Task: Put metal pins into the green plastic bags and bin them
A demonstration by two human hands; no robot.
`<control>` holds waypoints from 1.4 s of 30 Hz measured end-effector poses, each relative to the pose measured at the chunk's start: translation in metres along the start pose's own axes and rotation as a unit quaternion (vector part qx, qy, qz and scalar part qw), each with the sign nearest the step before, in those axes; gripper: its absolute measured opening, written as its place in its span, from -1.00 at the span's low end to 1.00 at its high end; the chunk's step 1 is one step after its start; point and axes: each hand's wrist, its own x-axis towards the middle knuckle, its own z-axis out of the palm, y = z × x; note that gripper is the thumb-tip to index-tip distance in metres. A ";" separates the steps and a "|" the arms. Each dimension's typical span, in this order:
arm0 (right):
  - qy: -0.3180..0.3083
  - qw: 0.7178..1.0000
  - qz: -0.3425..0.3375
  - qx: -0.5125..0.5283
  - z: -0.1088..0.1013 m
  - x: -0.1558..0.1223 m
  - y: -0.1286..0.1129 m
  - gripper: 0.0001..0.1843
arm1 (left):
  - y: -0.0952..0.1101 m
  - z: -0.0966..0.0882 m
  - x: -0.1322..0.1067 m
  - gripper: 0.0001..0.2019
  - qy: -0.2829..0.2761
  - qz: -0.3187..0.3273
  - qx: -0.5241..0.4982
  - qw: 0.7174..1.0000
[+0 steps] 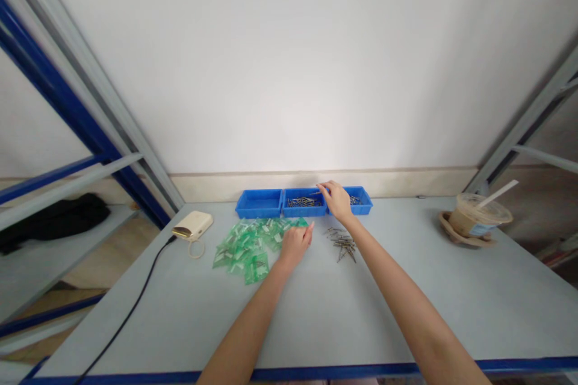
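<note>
My right hand (335, 200) is over the middle blue bin (304, 212), pinching one thin metal piece (314, 194) that looks like a screw or drill bit. More such pieces (301, 201) lie in that bin. My left hand (295, 245) rests at the right side of a heap of small green-tinted plastic bags (246, 243), its fingers curled together. Whether anything is inside them is hidden. Right of that hand, a loose pile of thin metal pieces (344, 245) lies on the grey table (334, 319), below my right wrist.
The left blue bin (259, 213) and right blue bin (365, 207), which holds some metal pieces, flank the middle one. A cream device (194, 224) with a black cable (130, 311) sits left. At right, a lidded drink cup (474, 216) stands in a cardboard holder (456, 234).
</note>
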 end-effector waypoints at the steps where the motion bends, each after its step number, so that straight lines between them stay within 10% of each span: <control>1: 0.030 1.000 -0.006 -0.003 0.000 0.002 0.000 -0.58 | -0.001 0.000 0.000 -0.40 -0.002 0.002 0.002 1.000; 4: 0.069 0.998 0.001 -0.002 -0.002 -0.011 0.009 -0.62 | -0.004 0.001 0.000 -0.41 -0.005 0.006 0.006 1.000; 13: -0.139 0.983 -0.021 -0.121 -0.005 -0.083 0.035 -0.89 | -0.002 0.005 0.001 -0.45 -0.035 0.037 0.054 0.997; 24: -0.124 0.991 0.015 0.052 -0.004 -0.088 0.019 -0.79 | -0.006 0.004 0.002 -0.81 -0.035 0.097 0.040 0.994; 42: -0.154 0.983 -0.029 0.096 -0.012 -0.086 0.015 -0.77 | -0.004 0.005 0.001 -0.77 -0.056 0.055 0.046 0.996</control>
